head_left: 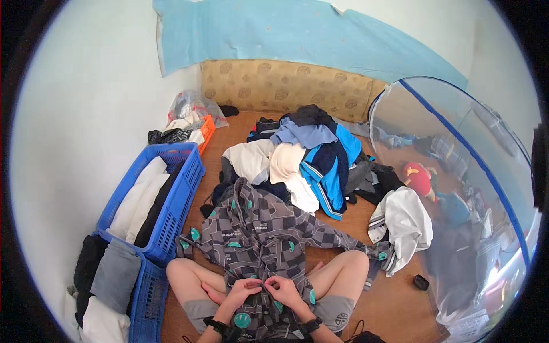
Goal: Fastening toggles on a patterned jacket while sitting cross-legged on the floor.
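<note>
A dark grey and black patterned hooded jacket [251,228] with green round prints lies spread in front of me, its hood away from me and its lower part over my lap. Both sleeves stretch out to the sides. My left hand [246,289] pinches the front of the jacket near its hem, left of the middle opening. Close beside it, my right hand [281,290] pinches the opposite front edge. The fingertips of both hands nearly meet at the opening; the small part between them is too small to make out.
A heap of mixed clothes [289,154] lies beyond the jacket, with a white garment [403,223] to the right. Blue plastic baskets [186,183] holding folded clothes line the left side. A mesh tent [457,131] stands right, near a small black object [421,282].
</note>
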Demonstrator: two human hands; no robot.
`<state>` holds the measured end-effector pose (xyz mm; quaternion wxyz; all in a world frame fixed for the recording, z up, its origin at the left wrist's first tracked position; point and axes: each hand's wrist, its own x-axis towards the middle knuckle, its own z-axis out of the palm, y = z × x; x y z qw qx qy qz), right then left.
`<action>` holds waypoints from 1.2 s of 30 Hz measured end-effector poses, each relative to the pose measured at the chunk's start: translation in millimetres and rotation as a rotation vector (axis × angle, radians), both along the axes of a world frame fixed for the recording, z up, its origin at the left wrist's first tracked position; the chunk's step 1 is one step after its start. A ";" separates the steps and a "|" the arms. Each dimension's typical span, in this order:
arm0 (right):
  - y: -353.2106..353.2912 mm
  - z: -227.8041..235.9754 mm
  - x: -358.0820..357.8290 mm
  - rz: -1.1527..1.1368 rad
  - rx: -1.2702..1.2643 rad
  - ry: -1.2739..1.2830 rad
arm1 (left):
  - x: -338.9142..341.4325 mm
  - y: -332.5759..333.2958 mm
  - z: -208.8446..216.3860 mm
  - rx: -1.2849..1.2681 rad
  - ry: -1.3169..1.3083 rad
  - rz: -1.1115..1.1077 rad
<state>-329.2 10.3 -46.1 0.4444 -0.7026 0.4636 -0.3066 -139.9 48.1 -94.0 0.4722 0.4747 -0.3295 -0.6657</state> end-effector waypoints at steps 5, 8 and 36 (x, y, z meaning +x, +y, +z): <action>-2.8 -2.2 -4.0 0.018 -0.001 -0.016 | -2.2 -2.3 2.9 0.015 -0.035 0.022; -6.5 -6.0 -4.2 0.044 -0.015 -0.015 | -2.2 -2.7 -3.0 0.027 0.026 0.050; -2.7 -24.2 -18.7 0.062 0.058 -0.071 | -16.8 -2.5 -5.7 -0.074 -0.181 -0.114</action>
